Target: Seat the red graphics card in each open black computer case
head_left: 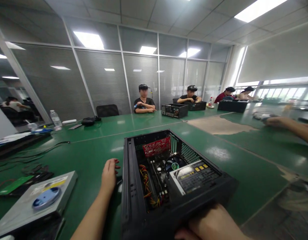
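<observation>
A black open computer case [131, 186] lies on the green table [94, 146] in front of me, with a red card [156, 146], a fan, coloured cables and a power supply [193, 175] showing inside. My left hand [109, 175] rests flat on the table beside the case's left wall, fingers stretched forward. My right hand [211, 225] is closed on the case's near right corner, its fingers partly hidden under the edge.
A grey optical drive [36, 201] lies at my near left, with cables and a green board beyond it. A water bottle [55, 119] stands far left. Several people sit across the table with other open cases [174, 110]. Another person's arm [291, 126] reaches in from the right.
</observation>
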